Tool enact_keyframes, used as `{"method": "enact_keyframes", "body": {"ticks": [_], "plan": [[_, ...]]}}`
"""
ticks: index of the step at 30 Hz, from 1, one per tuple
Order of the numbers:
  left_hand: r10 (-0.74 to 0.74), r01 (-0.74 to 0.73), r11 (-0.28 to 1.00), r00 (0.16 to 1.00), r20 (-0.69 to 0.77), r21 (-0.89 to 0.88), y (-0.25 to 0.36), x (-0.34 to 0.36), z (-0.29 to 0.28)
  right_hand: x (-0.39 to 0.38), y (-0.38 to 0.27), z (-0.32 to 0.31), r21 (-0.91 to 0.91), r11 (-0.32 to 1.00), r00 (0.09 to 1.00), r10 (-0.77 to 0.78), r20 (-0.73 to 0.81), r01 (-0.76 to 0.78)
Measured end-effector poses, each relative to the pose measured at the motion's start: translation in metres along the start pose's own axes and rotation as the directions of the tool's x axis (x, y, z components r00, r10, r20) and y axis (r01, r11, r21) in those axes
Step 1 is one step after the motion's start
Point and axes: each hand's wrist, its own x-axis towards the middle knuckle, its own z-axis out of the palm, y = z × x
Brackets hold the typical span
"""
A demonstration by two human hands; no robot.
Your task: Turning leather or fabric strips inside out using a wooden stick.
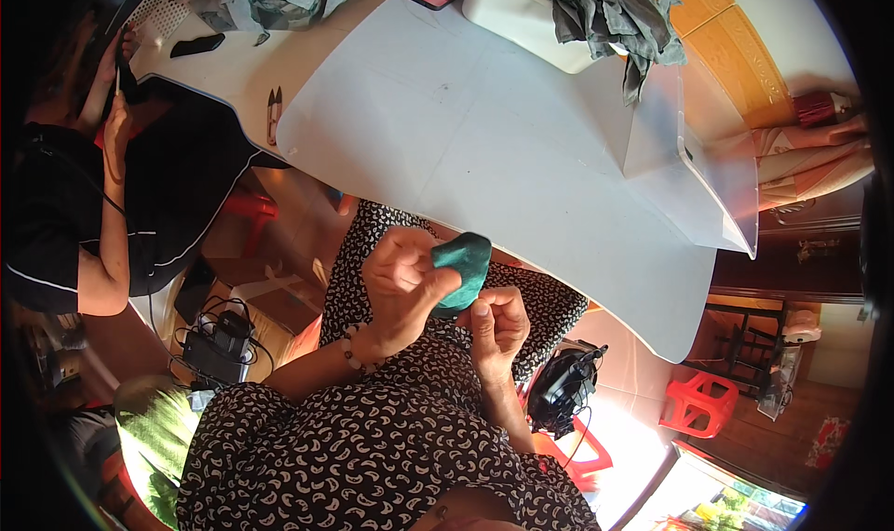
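Observation:
A small piece of dark green cloth (468, 263) is held up in front of my body, just off the near edge of the table. My left hand (402, 280) is closed on it, thumb laid across its front and fingers curled behind. At its lower edge, the thumb and bent forefinger of my right hand (498, 329) are pinched together against the cloth. Whether a needle or thread is between those fingertips is too small to make out. A beaded bracelet (350, 347) circles my left wrist.
Pale grey table (400, 131) ahead; a white bin (521, 24) with dark grey cloth strips and a clear plastic panel (684, 159) stand on it. Thread snips (274, 117) lie left. Another person (112, 215) works at left. Red stool (698, 403) right.

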Motion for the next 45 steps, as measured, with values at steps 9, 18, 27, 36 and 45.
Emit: {"method": "enact_keyframes", "body": {"ticks": [9,18,27,36,45], "plan": [[-0.013,0.033,0.991,0.988,-0.151,0.132,-0.016,-0.006,-0.008,-0.005,0.002,0.009,-0.018,1.0,0.999,0.025,-0.035,-0.025],[-0.018,0.023,0.999,0.992,-0.125,0.038,-0.009,-0.005,0.006,-0.01,0.016,0.006,0.048,0.994,0.99,-0.096,-0.106,0.102],[-0.125,0.124,0.992,0.992,0.022,0.035,0.004,0.005,0.002,-0.006,0.016,0.003,-0.149,0.965,0.971,-0.227,-0.073,0.214],[-0.191,0.191,0.98,0.982,0.003,-0.059,0.001,-0.003,0.011,-0.007,0.033,-0.002,0.164,0.974,0.988,-0.151,-0.028,0.154],[-0.189,0.185,0.975,0.982,-0.022,-0.127,0.004,-0.005,0.015,0.003,0.04,-0.001,0.298,0.948,0.992,-0.125,0.031,0.111]]}}
